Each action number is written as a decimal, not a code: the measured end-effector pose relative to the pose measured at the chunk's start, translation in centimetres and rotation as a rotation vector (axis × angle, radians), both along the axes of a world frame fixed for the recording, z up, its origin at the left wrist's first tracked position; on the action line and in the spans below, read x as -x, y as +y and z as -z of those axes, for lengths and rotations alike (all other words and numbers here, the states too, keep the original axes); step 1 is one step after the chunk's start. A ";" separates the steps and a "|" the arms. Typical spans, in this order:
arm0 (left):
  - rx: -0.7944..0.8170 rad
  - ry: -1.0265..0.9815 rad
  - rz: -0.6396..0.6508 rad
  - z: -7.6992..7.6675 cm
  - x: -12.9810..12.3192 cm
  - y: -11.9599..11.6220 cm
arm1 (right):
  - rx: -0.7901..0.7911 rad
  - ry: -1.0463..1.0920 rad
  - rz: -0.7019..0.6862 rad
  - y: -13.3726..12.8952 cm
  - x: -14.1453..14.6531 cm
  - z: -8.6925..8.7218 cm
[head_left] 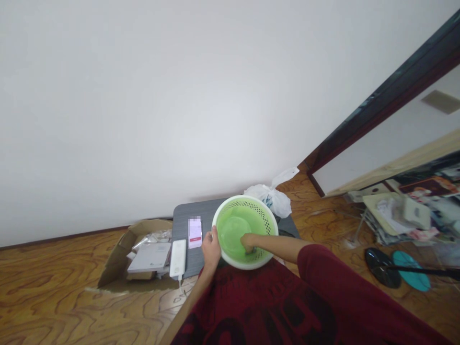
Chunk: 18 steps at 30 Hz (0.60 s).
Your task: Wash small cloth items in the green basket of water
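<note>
A round colander-like basket (275,225) with a white rim and green inside is tilted near my lap at the table's front edge. My left hand (211,247) grips its left rim, thumb on top. Inside the basket, my right hand (247,242) reaches down to the green surface near the lower middle. Its fingers are closed around something small and dark that I cannot make out. The basket's side wall has rows of holes.
The grey table (206,208) bears a lit phone (194,233), a white power bank (178,258) with a cable, and a white plastic bag (278,201) behind the basket. An open cardboard box (115,261) stands left on the floor. Clutter and a folding stand (381,206) are at right.
</note>
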<state>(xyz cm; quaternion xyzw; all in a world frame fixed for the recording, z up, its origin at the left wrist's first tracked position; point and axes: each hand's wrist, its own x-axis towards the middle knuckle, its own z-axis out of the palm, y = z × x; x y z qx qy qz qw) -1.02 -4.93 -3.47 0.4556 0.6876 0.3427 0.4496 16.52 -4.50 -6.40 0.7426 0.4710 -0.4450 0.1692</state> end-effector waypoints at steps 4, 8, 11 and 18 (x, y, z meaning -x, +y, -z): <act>-0.037 -0.004 -0.012 0.0 0.0 0.0 | -0.024 -0.024 -0.060 -0.1 0.7 0.6; -0.052 0.000 0.002 0.0 0.1 0.0 | -0.302 -0.066 -0.116 1.2 -2.3 0.2; -0.049 0.005 0.021 0.1 0.1 0.0 | -0.380 -0.001 -0.122 2.6 -4.8 -0.6; -0.042 0.030 0.007 0.2 0.1 0.0 | -0.294 -0.013 0.116 1.0 -2.9 -1.4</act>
